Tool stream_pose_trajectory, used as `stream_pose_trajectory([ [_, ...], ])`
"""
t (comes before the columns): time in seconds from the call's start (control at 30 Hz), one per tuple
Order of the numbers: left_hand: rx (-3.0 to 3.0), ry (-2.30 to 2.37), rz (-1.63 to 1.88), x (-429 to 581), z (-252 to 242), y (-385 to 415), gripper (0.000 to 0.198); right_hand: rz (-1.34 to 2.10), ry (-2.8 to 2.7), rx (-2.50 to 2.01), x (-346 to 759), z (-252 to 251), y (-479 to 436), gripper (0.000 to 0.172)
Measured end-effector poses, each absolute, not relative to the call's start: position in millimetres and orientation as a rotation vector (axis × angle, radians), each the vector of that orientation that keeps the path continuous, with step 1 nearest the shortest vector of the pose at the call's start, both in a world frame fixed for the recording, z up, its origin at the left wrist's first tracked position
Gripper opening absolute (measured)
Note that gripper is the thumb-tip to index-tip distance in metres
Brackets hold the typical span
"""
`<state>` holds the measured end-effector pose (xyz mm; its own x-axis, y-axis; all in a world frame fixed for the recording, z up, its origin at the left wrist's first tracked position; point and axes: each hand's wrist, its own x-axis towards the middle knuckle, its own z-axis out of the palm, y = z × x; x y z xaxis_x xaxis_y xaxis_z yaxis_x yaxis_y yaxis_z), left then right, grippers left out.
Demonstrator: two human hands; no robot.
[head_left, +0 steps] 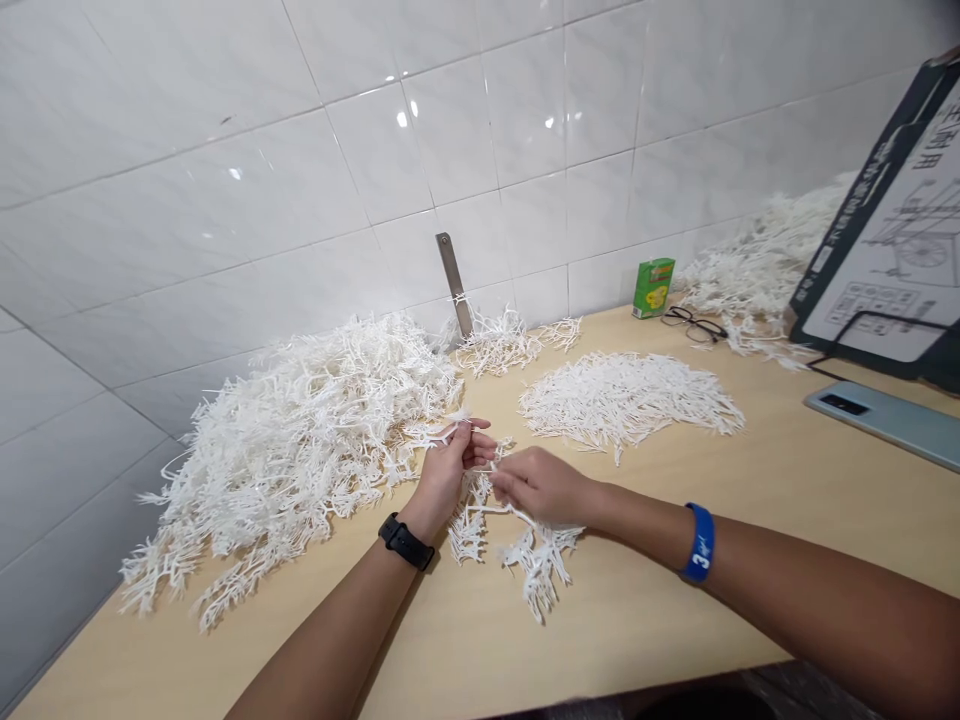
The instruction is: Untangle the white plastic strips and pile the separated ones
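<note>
My left hand (450, 465), with a black watch on the wrist, is closed in a pinch on a white plastic branched strip (450, 432) at the edge of a big heap of such white strips (300, 440). My right hand (541, 485), with a blue wristband on the forearm, is closed on another part of the white branched pieces (525, 555) that lie on the wooden table (645, 620) just below both hands. The two hands almost touch.
A flat pile of small white separated pieces (630, 395) lies right of the hands. Farther back are a smaller white pile (502, 340), a metal bracket (455, 280), a green box (652, 287), glasses (694, 323), another white heap (765, 260), a printed board (892, 240) and a phone (885, 420).
</note>
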<state>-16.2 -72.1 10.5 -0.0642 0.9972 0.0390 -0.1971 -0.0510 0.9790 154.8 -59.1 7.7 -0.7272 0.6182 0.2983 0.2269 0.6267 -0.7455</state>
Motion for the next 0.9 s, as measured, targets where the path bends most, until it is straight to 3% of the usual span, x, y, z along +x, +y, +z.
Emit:
stream_pose_trajectory([
  [0.13,1.074,1.103,1.332,-14.1,14.5,-72.4,0.048,0.996,-1.773,-0.925,163.5,4.6,-33.8,0.030],
  [0.37,1.140,1.185,1.300,-8.8,20.6,-76.1,0.051,1.481,-1.091,-1.064,173.8,6.5,-8.6,0.024],
  [0.5,1.150,1.183,1.263,-8.0,20.3,-77.5,0.046,1.462,-1.126,-1.028,172.4,6.8,-14.8,0.040],
  [0.6,1.179,1.190,1.212,-6.5,19.2,-78.2,0.043,1.391,-1.231,-1.022,169.3,7.9,-22.3,0.035],
  [0.8,1.502,1.330,0.981,-1.0,28.0,-86.0,0.038,0.763,-1.805,-0.852,163.4,15.0,-44.8,0.026],
  [0.9,1.638,1.391,0.886,0.8,32.8,-89.3,0.039,0.672,-1.994,-0.801,162.4,14.4,-48.3,0.020],
])
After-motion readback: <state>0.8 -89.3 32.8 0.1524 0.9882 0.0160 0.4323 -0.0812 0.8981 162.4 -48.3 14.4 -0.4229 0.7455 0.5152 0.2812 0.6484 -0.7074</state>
